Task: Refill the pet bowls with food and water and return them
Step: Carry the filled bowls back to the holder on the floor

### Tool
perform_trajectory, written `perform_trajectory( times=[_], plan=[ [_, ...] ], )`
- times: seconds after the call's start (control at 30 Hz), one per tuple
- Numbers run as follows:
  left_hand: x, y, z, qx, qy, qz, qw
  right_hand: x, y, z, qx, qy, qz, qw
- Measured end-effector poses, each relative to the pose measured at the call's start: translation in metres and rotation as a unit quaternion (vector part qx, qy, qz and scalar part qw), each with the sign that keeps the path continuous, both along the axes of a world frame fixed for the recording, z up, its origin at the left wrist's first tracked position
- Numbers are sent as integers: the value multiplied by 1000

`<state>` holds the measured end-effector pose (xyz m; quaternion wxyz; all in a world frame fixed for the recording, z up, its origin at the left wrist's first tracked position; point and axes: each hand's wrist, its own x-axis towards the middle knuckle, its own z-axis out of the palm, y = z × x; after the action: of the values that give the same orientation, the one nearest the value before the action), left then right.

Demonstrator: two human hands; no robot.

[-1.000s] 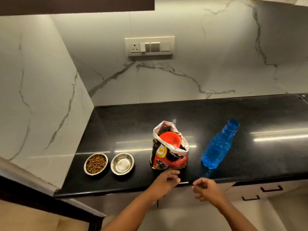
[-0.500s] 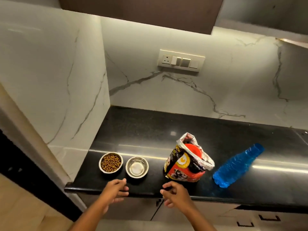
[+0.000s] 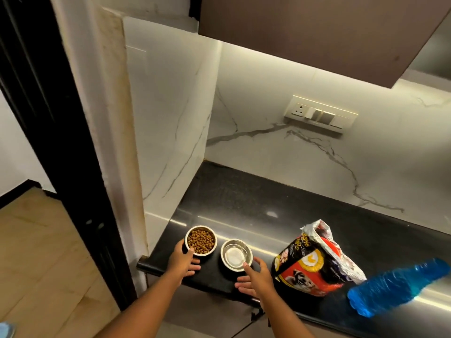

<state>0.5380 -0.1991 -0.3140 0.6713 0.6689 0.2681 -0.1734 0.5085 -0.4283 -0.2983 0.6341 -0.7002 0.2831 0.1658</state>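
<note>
Two small steel bowls stand near the counter's front left corner. The food bowl holds brown kibble; the water bowl to its right has clear water in it. My left hand cups the food bowl, with the thumb up its left wall and the fingers along its near side. My right hand is spread at the water bowl's near right side, and its index fingertip touches the rim. The open pet food bag stands to the right, with the blue water bottle lying beside it.
The black counter ends at a white marble side wall just left of the bowls. A dark door frame and wooden floor lie further left. A dark cabinet hangs overhead, with a switch panel on the back wall.
The view has swung left and closer. Both hands moved forward from the counter's edge to the bowls; the left now cups the food bowl, the right touches the water bowl.
</note>
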Motion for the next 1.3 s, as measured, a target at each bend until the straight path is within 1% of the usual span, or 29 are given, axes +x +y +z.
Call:
perform_trajectory(
  times=[0.2,0.33,0.4,0.63,0.77,0.97,1.3],
  plan=[
    [-1,12,-1,-11,-16,0,1000,6,14,-3,37,-6,-38,999],
    [-4,19,-4,-53,-12,3,999,6,14,-11,30,-12,-72,997],
    [-1,19,-3,-60,-11,8,998,6,13,-12,27,-18,-72,997],
    [12,6,-1,-33,-7,42,999,17,1,-13,28,-20,-27,999],
    [1,-3,2,-29,-10,54,998,17,-12,-17,53,-28,-11,998],
    [-25,-5,6,-44,-15,92,995,20,-30,-19,99,-34,31,994],
    [-98,-14,19,-65,-31,207,976,21,-59,-16,93,-31,120,988]
  ],
)
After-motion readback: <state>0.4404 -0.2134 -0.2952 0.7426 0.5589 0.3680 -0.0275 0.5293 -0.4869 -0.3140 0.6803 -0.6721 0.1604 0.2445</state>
